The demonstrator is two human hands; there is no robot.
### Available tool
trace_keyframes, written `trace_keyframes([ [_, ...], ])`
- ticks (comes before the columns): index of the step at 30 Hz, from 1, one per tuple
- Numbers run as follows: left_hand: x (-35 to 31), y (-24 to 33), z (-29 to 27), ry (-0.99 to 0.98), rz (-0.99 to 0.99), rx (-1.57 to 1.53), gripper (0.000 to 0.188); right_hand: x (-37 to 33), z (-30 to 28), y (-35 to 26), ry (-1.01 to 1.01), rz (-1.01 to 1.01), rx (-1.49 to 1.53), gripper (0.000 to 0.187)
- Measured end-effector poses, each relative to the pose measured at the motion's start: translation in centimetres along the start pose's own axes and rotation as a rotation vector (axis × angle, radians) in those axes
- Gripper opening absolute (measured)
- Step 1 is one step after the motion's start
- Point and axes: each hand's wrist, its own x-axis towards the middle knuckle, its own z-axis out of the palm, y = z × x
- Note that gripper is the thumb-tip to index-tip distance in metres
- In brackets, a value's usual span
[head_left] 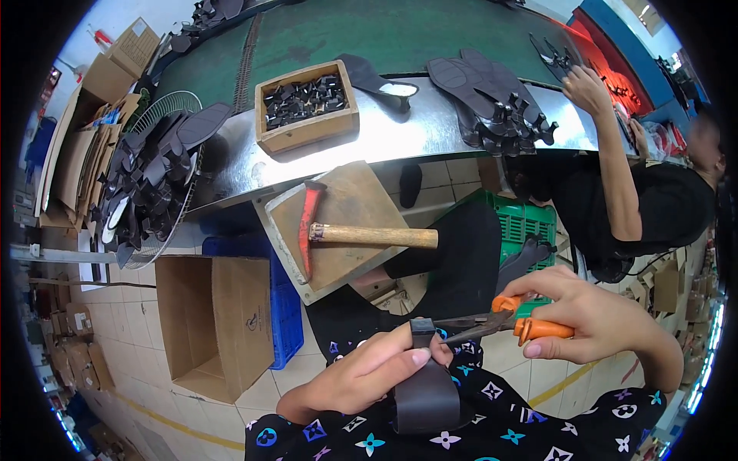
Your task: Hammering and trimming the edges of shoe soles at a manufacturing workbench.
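Tiled floor, box with tiny print, right hand holding pliers

A cardboard box stands beside a blue crate.

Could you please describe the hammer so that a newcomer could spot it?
Just this side of the metal-edged workbench sits a square brown block. Across it lies the hammer, the only thing there, with its red head and wooden handle.
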Motion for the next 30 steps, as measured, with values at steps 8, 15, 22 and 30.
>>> trace_keyframes([
  [8, -0.2, -1.2, 0.0, -0.082, -0.011, -0.241, 0.036, 0.4, 0.2, 0.2, 0.036, 0.032, 0.101, 0.042],
  [15, 0.2, -0.8, 0.0, -0.087, -0.019, -0.21, 0.037, 1.0, 0.1, 0.7, 0.006, -0.014, 0.108, 0.043],
  [22, 0.1, -1.2, -0.2, -0.073, 0.008, -0.191, 0.035, 1.7, -0.4, 1.4, 0.038, -0.059, 0.169, 0.041],
  [30, -0.5, -1.5, -3.3, 0.69, 0.287, -0.071, 0.036, 14.2, -1.6, 12.1, 0.514, 0.265, -0.367, 0.034],
])
